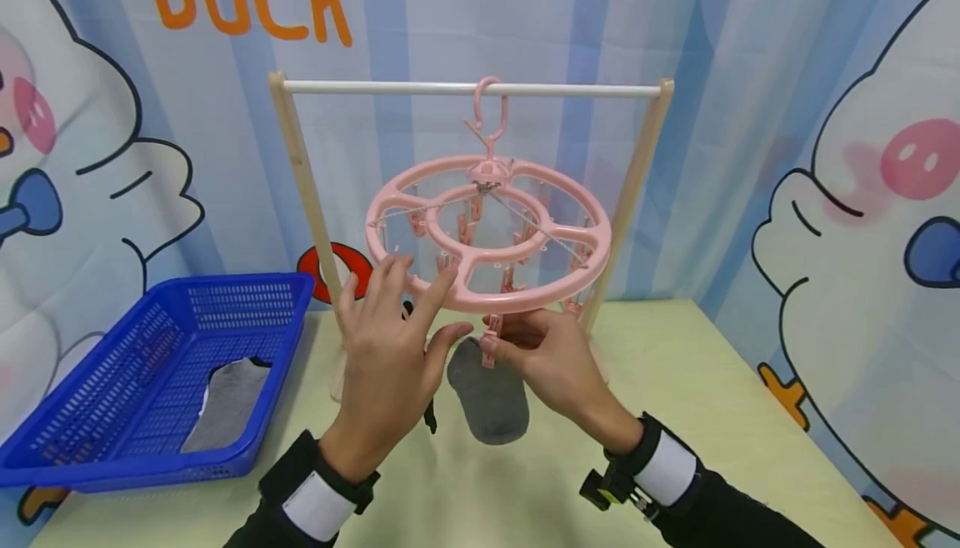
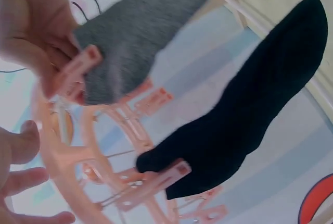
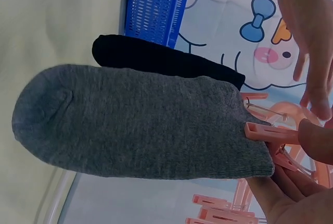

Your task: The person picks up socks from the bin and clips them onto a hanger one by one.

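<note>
A pink round clip hanger (image 1: pixel 540 302) hangs by its hook from a white rod. At its front edge my right hand (image 1: pixel 555 361) pinches a pink clothespin (image 1: pixel 491 344) between thumb and fingers. The top of a grey sock (image 1: pixel 491 402) is at that clothespin, and the sock hangs down below it. My left hand (image 1: pixel 393 348) is left of the sock, fingers spread, near the ring and holding nothing. In the left wrist view, a black sock (image 2: pixel 250 104) hangs from another pink clothespin (image 2: pixel 156 185); my left hand mostly hides it in the head view.
A blue basket (image 1: pixel 168 469) stands on the table at the left, with a grey sock (image 1: pixel 228 402) in it. A wooden stand (image 1: pixel 307 181) carries the white rod (image 1: pixel 390 88). Several more clothespins dangle under the ring. A printed curtain (image 1: pixel 750 115) is behind.
</note>
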`<state>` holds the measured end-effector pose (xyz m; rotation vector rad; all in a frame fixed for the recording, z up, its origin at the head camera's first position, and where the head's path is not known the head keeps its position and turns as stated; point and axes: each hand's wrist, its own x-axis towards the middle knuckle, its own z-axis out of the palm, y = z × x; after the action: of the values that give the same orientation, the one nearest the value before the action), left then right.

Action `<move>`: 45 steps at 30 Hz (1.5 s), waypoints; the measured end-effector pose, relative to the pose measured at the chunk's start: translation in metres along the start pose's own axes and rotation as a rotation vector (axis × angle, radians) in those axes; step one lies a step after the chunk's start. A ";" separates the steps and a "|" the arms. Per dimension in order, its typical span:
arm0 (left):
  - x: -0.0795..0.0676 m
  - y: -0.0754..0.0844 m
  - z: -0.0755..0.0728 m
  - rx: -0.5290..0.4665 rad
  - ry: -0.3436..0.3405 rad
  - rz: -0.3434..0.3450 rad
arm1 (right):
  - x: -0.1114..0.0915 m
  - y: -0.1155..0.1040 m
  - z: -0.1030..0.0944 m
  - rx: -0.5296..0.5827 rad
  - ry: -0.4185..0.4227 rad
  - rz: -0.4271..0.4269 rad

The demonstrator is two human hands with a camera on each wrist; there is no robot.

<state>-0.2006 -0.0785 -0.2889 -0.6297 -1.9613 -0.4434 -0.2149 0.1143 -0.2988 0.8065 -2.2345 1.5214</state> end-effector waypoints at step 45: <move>0.006 -0.032 0.009 -0.281 0.075 -0.015 | 0.000 0.001 -0.060 -0.660 0.287 -0.407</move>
<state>-0.2288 -0.0977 -0.2890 -0.7637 -1.8491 -0.7498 -0.2182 0.1701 -0.2767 0.7110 -1.9987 0.6042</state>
